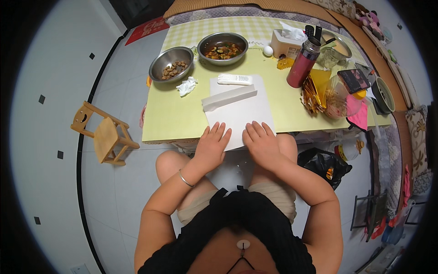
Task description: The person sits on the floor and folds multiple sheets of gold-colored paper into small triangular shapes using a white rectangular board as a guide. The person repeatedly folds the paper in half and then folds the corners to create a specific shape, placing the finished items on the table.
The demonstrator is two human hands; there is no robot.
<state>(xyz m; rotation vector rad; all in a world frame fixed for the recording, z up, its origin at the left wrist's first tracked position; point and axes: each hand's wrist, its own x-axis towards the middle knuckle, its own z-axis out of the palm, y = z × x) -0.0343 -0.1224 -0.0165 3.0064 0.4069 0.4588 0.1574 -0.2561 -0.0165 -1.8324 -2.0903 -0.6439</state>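
A white sheet of paper (242,119) lies on the table, its near end reaching past the front edge. My left hand (212,144) rests flat near its lower left side, fingers stretched out. On the paper's right side lies my right hand (262,142), also flat with its fingers extended. Neither hand grips anything. Across the sheet, beyond my fingertips, a folded paper strip (229,97) lies at a slant. Behind that strip sits a white packet of cotton swabs (235,79), as far as I can make out.
Left of the paper are a crumpled tissue (186,86) and a steel bowl of peanuts (155,68); a bowl of food in broth (222,51) stands behind. On the right crowd a red thermos (303,68), gold paper (320,82), a tissue box (279,44) and a phone (353,81).
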